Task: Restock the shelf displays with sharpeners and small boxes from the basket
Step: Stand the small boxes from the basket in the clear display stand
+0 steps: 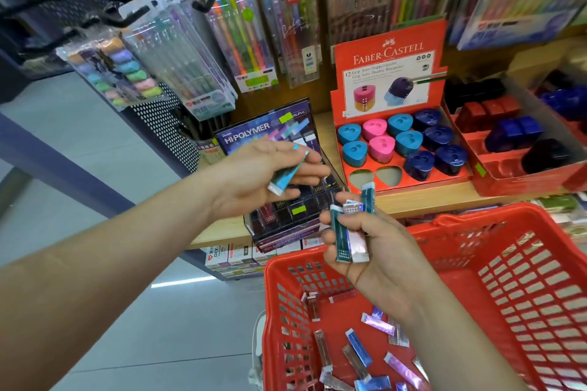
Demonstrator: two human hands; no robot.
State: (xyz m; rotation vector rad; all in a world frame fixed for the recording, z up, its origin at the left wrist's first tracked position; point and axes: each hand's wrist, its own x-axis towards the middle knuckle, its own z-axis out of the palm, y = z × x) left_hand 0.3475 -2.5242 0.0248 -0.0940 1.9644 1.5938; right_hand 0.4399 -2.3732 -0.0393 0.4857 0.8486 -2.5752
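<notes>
Stationery shop, probably: pegged pen packs, Faber-Castell sharpener display, red basket.

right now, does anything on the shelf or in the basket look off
Nothing looks damaged or spilled. The red sharpener tray has two empty slots at its front left, and the small boxes lie loose at all angles on the floor of the basket.
</notes>
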